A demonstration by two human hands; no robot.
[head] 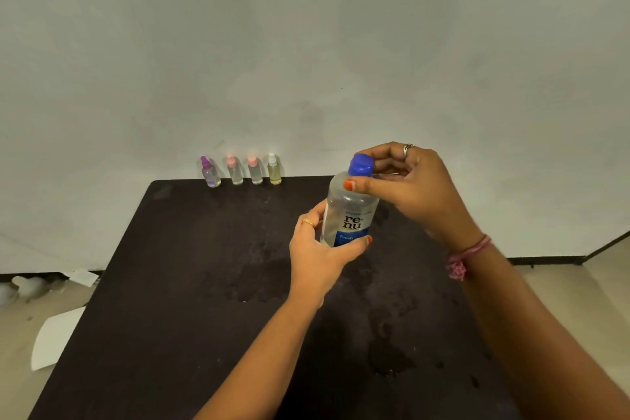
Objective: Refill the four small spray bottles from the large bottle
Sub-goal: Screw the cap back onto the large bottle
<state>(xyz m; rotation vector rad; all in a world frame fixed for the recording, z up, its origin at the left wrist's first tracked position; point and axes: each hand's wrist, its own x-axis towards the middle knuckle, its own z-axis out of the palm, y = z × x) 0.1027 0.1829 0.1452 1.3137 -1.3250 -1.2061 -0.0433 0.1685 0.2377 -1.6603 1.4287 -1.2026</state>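
My left hand [318, 254] grips the lower body of the large clear bottle [349, 211], which has a blue label and is held above the dark table [191, 300]. My right hand [409, 187] pinches its blue cap [360, 165] from the right, thumb in front. Along the table's far edge stand several small spray bottles in a row: a purple-capped one [210, 172], two pink-capped ones [235, 171] [255, 171] and a white-capped yellowish one [274, 170]. All have their caps on.
Wet patches [259, 278] darken the table's middle and right. A grey wall rises right behind the small bottles. White paper [56, 337] and pale objects [20, 286] lie on the floor to the left.
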